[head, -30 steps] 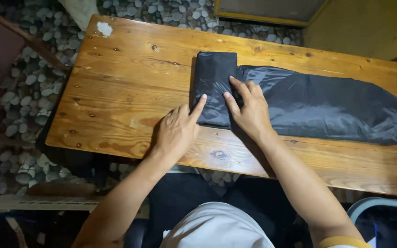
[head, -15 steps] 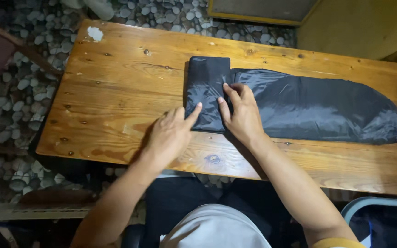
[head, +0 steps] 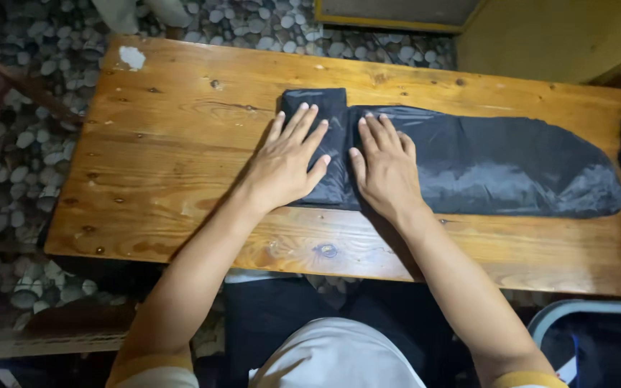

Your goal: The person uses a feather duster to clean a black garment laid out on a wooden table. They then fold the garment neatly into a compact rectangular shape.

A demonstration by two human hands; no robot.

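Black plastic bag flattened long on tabletop, glossy, wrinkled, folded end under left hand, right hand beside, both flat, fingers spread

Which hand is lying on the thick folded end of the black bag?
The left hand: its fingers rest on the black plastic bag's folded end; the right hand presses the flat part.

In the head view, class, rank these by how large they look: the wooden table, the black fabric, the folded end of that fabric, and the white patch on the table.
1. wooden table
2. black fabric
3. folded end
4. white patch
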